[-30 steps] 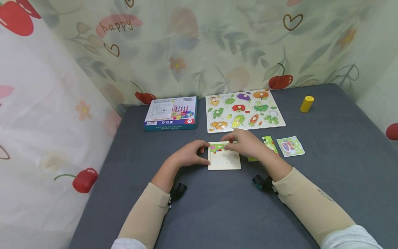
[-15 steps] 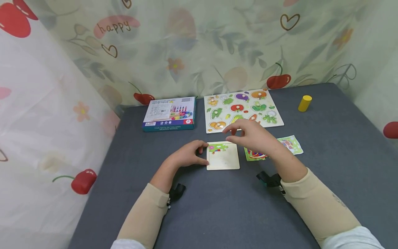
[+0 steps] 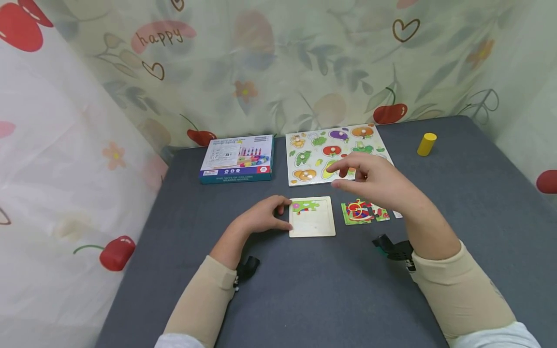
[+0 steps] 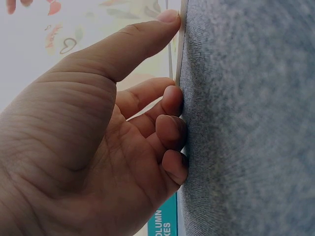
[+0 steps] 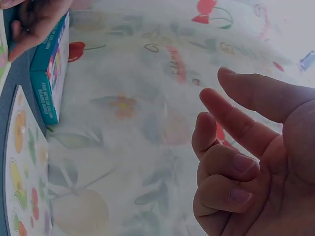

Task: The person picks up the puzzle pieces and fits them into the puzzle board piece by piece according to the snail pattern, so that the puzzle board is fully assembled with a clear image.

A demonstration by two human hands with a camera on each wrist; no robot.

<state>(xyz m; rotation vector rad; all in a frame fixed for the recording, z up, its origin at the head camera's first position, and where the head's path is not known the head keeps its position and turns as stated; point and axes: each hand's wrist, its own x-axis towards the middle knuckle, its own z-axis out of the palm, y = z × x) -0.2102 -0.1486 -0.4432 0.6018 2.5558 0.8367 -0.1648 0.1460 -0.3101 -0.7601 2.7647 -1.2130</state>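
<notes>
A square wooden puzzle tray (image 3: pixel 311 224) lies on the dark cloth, with a green jigsaw piece (image 3: pixel 306 206) in its upper left corner. My left hand (image 3: pixel 261 215) rests at the tray's left side, thumb and index finger spread and touching its edge near both left corners. In the left wrist view, the other fingers of that hand (image 4: pixel 123 137) bend down to the cloth. My right hand (image 3: pixel 374 181) is raised over the table, right of the tray, thumb and index finger apart and nothing between them. Below it lie colourful jigsaw pieces (image 3: pixel 358 212), partly hidden.
Behind the tray, a vegetable peg-puzzle board (image 3: pixel 304 159) lies flat, partly covered by my right hand. A blue-sided boxed set (image 3: pixel 237 159) is at the back left. A yellow cylinder (image 3: pixel 427 144) stands at the back right. Patterned curtain (image 3: pixel 261 72) borders the table.
My right hand has lifted off the tray and moved right and up, baring the green piece and the jigsaw pieces beside the tray. My left hand stays at the tray's edge.
</notes>
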